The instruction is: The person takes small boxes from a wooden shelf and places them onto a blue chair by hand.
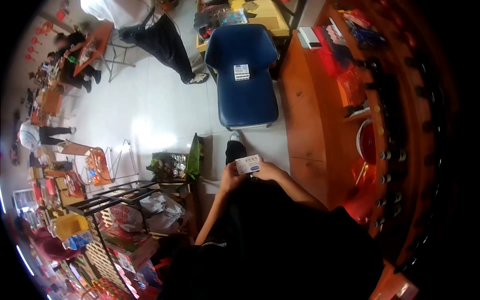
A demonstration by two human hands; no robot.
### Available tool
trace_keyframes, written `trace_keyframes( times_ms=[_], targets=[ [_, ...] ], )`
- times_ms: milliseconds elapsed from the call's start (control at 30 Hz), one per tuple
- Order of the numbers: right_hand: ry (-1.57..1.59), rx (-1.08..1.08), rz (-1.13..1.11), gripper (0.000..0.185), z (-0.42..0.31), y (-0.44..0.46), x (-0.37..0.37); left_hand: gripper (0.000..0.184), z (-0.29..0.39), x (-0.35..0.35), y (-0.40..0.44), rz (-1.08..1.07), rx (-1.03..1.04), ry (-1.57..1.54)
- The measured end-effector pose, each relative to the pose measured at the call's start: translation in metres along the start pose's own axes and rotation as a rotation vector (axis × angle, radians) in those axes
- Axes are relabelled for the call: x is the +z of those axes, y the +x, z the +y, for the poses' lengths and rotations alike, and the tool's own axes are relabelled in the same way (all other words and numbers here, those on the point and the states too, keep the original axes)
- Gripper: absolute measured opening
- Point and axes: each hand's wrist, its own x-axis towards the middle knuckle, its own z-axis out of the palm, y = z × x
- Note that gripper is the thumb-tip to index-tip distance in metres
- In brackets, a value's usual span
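Observation:
A small white box with a blue label [248, 164] is held between both hands in front of my dark clothing. My left hand [230, 177] grips its left end, fingers closed round it. At the right end, my right hand [267, 171] has its fingers pressed on the box. Beyond the hands stands a dark blue chair [247, 104], with a stack of similar white boxes [241, 72] on its seat near the backrest.
Wooden cabinets [306, 120] run along the right. At the left are a metal rack [107, 199], plastic bags [162, 211] and a green bag [195, 156]. A person in dark trousers [162, 45] stands beyond; other people are at the far left.

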Motion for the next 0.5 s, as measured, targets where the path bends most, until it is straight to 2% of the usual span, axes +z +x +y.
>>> trace_keyframes(
  times_ms=[67,133,167,200,233,267,300,333,367,400,467,500],
  targets=[
    [-0.007,0.05,-0.061,0.069,0.004,0.034,-0.01,0.065,-0.004,-0.01,0.037,-0.019,-0.051,-0.071],
    [0.158,-0.017,0.011,0.07,0.009,0.064,-0.028,0.062,0.002,-0.02,0.072,-0.062,-0.035,-0.139],
    [0.23,-0.05,-0.001,0.07,-0.009,0.064,-0.057,0.061,0.0,-0.02,0.093,-0.05,0.017,-0.208],
    [0.273,-0.071,0.008,0.07,-0.012,0.076,-0.074,0.059,-0.02,-0.016,0.125,-0.137,0.137,-0.362],
    [0.316,-0.076,0.003,0.07,-0.004,0.087,-0.082,0.057,-0.019,-0.014,0.144,-0.117,0.009,-0.319],
    [0.338,-0.011,-0.008,0.071,0.015,0.109,-0.087,0.056,-0.013,-0.017,0.164,-0.115,0.036,-0.249],
    [0.37,-0.147,0.091,0.071,0.032,0.126,-0.089,0.056,-0.006,-0.019,0.184,-0.112,0.062,-0.179],
    [0.379,-0.153,0.122,0.069,0.024,0.132,-0.108,0.053,-0.007,-0.017,0.208,-0.154,0.085,-0.221],
    [0.308,-0.14,0.178,0.068,0.026,0.142,-0.119,0.049,0.041,-0.032,0.212,-0.166,-0.01,-0.096],
    [0.243,-0.127,0.231,0.067,0.029,0.149,-0.127,0.046,0.061,-0.035,0.222,-0.181,-0.066,-0.095],
    [0.291,-0.006,0.225,0.067,0.057,0.174,-0.127,0.047,0.045,-0.024,0.261,-0.213,-0.008,-0.174],
    [0.28,0.012,0.224,0.067,0.065,0.185,-0.129,0.048,0.025,-0.009,0.28,-0.212,-0.062,-0.21]
  ],
)
